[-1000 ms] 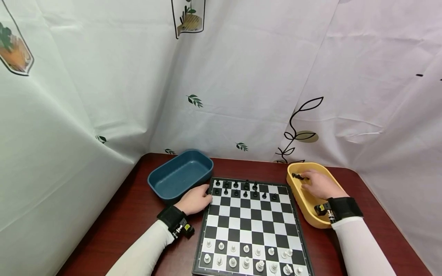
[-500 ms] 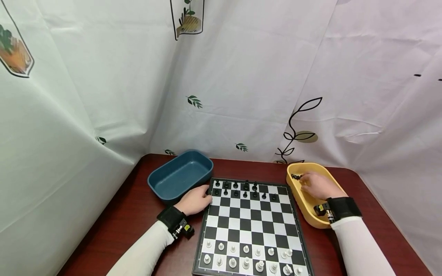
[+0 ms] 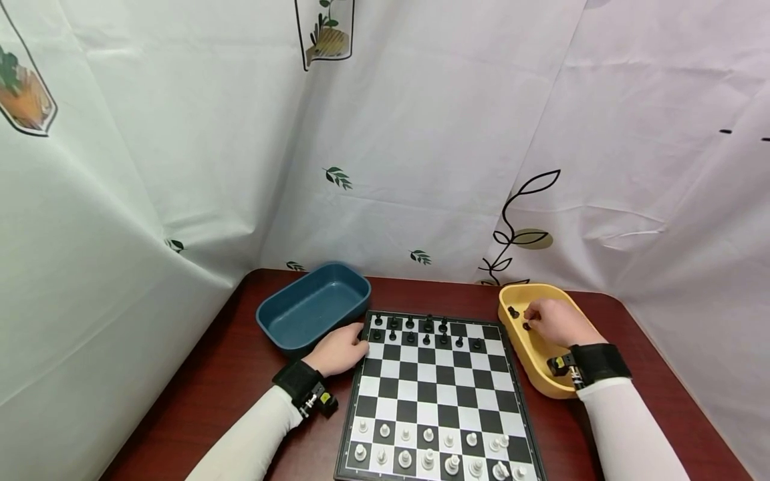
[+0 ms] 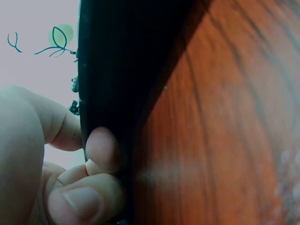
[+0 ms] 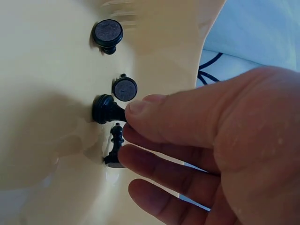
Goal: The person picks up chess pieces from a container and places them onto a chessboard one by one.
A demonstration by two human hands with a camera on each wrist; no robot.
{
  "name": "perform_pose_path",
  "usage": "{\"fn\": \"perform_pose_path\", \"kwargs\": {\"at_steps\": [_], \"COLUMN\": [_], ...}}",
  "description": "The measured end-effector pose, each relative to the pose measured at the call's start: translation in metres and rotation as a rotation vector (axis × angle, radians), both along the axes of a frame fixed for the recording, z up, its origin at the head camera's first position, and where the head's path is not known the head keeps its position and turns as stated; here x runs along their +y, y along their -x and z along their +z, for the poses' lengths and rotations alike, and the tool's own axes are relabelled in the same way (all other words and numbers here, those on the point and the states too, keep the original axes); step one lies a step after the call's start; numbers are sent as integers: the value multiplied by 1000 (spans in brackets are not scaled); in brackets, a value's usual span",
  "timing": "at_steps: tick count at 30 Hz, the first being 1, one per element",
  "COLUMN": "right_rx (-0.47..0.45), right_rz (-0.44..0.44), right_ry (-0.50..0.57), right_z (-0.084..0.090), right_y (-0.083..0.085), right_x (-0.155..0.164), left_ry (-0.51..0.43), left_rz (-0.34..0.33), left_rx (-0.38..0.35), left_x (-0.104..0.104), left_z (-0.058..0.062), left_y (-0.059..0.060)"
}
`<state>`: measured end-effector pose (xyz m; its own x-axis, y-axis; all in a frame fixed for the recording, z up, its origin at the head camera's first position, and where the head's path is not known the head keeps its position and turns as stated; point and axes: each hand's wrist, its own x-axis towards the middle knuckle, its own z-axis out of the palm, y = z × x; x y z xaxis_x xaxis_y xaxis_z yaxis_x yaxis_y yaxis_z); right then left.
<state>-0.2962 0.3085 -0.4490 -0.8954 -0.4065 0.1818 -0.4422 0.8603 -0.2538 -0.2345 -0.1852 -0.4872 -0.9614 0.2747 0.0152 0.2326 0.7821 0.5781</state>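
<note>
Inside the yellow tub [image 3: 541, 351], my right hand [image 3: 556, 322] pinches a black chess piece [image 5: 104, 109] between thumb and index finger, its base turned outward in the right wrist view. Several more black pieces lie around it, among them a pawn-like one [image 5: 108, 32] and a slimmer one [image 5: 115, 147]. At the far left edge of the chessboard [image 3: 436, 392], my left hand [image 3: 338, 349] grips the board's side, thumb over the top and fingertips [image 4: 101, 147] against the dark side. Black pieces [image 3: 428, 325] stand in two rows at the far end, white pieces [image 3: 428, 459] in two rows nearest me.
A blue tub [image 3: 313, 306] stands behind the left hand, close to the board's far left corner. The yellow tub sits right of the board. A white printed cloth [image 3: 385, 133] hangs behind the reddish-brown table [image 3: 210, 401].
My right hand's fingers have closed on one black piece and drawn slightly back, and the black pieces in the yellow tub now lie more spread apart. The left hand stays on the board.
</note>
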Motion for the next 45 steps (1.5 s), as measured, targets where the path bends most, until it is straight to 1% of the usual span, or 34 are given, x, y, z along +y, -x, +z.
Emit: {"fn": "perform_pose_path", "kwargs": {"at_steps": [11, 26, 33, 37, 45], "right_rx": [-41, -23, -32, -13, 62], "right_rz": [-30, -15, -58, -72, -69], "right_ry": [-4, -37, -40, -44, -32], "right_z": [2, 3, 10, 15, 25], "right_y": [0, -1, -5, -8, -10], "right_x": [-2, -1, -1, -1, -2], "left_ry": [0, -3, 0, -1, -4], "left_rz": [13, 11, 11, 11, 12], "left_rx": [-2, 0, 6, 3, 2], "left_x": [2, 1, 1, 2, 2], "left_z": [1, 1, 0, -1, 1], "left_y": [-1, -1, -1, -1, 0]}}
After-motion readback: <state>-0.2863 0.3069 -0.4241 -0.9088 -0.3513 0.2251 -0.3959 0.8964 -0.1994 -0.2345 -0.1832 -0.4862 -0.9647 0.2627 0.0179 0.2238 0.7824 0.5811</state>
